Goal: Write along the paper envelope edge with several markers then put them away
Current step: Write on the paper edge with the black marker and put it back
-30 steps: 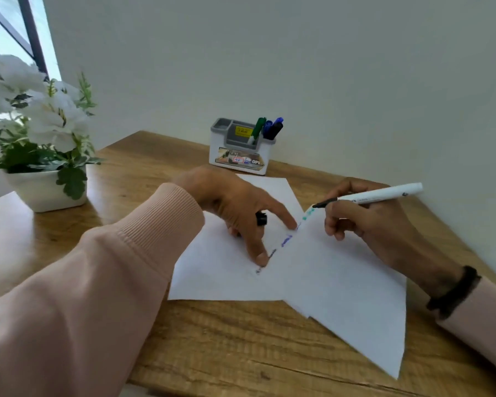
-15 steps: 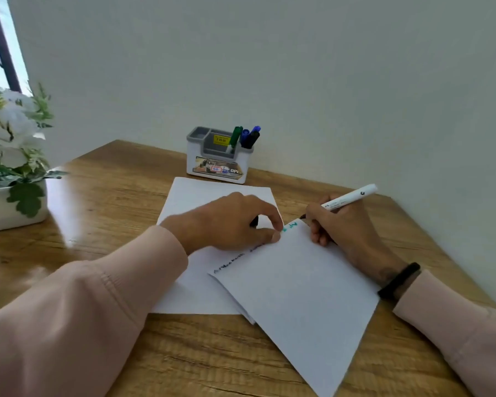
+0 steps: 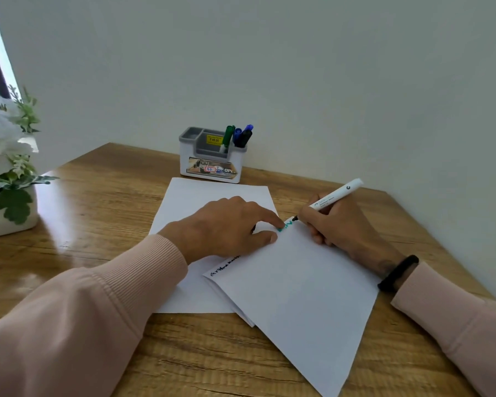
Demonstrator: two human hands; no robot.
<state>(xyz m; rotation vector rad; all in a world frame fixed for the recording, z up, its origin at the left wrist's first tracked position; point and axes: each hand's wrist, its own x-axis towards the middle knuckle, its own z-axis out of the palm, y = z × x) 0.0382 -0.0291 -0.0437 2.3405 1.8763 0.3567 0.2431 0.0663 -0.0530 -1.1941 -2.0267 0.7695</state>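
A white paper envelope (image 3: 298,287) lies slanted on a white sheet (image 3: 206,193) on the wooden desk. Black writing runs along its upper left edge, with green letters near the top corner. My right hand (image 3: 338,227) grips a white marker (image 3: 337,194), whose dark tip touches the envelope beside the green letters. My left hand (image 3: 224,224) presses thumb and index fingertip onto the envelope edge. A small dark marker cap (image 3: 253,228) sits tucked under its curled fingers, mostly hidden. A white and grey holder (image 3: 212,167) at the back carries green, blue and black markers (image 3: 238,136).
A white pot (image 3: 6,219) with white flowers stands at the desk's left edge. The wall runs close behind the holder and along the right side of the desk (image 3: 98,196).
The view swung left and down. My left hand slid up the envelope edge toward the top corner. My right hand lowered the marker tip onto the paper, and green letters lengthened.
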